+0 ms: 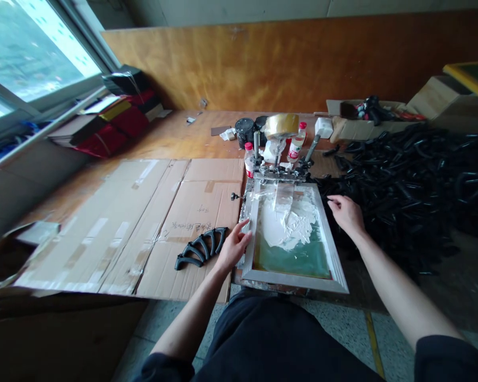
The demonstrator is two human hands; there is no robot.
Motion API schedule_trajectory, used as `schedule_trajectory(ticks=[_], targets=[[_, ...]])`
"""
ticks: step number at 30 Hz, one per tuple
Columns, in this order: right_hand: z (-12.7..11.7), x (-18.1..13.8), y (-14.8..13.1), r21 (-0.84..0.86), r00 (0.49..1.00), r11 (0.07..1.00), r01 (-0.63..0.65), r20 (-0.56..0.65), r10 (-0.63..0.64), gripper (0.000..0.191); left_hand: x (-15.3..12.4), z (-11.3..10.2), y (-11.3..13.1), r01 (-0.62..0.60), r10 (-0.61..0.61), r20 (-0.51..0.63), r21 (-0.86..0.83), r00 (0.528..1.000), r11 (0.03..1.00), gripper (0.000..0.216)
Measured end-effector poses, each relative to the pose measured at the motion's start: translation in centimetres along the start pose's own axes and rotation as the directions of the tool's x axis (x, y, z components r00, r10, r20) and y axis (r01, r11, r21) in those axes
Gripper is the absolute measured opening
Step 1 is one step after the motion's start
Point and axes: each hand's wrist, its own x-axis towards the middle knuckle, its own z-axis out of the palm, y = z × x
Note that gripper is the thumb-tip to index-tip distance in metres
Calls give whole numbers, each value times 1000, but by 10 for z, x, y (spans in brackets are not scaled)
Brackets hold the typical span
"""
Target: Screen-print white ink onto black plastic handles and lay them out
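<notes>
Flattened cardboard sheets cover the bench at your left, with a row of curved black plastic parts lying on them. Just beside those, your left hand rests loosely open against the left rail of the aluminium printing screen frame, gripping nothing. White ink spreads across its mesh. Your right hand touches the right rail, fingers relaxed, empty. Beyond lies a black parts heap.

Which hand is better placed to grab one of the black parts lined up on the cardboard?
Left, probably. The left hand rests on the screen frame edge right beside the row of black parts; the right hand is across the frame, by the black pile.
</notes>
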Motion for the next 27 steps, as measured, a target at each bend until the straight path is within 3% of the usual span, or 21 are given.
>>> schedule_trajectory(ticks=[2, 4, 8, 11, 15, 17, 19, 22, 24, 27], targets=[[5, 16, -26, 41, 990, 992, 121, -81, -118, 52, 5, 8, -22, 29, -25, -53, 84, 998, 996, 61], [19, 25, -61, 39, 962, 962, 270, -40, -269, 63, 11, 13, -35, 47, -34, -81, 159, 996, 986, 58], [45, 9, -108, -39, 922, 947, 318, 248, -299, 27, 18, 15, -44, 67, -54, -63, 229, 997, 971, 56], [49, -29, -107, -53, 858, 898, 436, 325, -398, 16, 19, 14, -46, 76, -64, -58, 239, 996, 968, 56], [32, -62, -89, 99, 666, 742, 663, 373, -646, 32, 17, 15, -49, 89, -73, -72, 243, 995, 966, 57], [23, -59, -87, 158, 618, 723, 672, 417, -666, 28, 18, 15, -50, 93, -76, -76, 244, 994, 965, 57], [20, -50, -90, 151, 654, 762, 630, 425, -626, 18, 18, 16, -51, 88, -70, -80, 241, 994, 967, 55], [29, -48, -95, 88, 758, 809, 581, 304, -578, 20, 18, 16, -51, 76, -55, -94, 234, 994, 969, 54], [37, -59, -92, 88, 751, 782, 617, 232, -618, 31, 17, 15, -50, 72, -50, -103, 220, 993, 973, 54], [42, -74, -86, 158, 689, 731, 664, 251, -680, 32, 16, 16, -47, 78, -59, -102, 190, 993, 979, 54]])
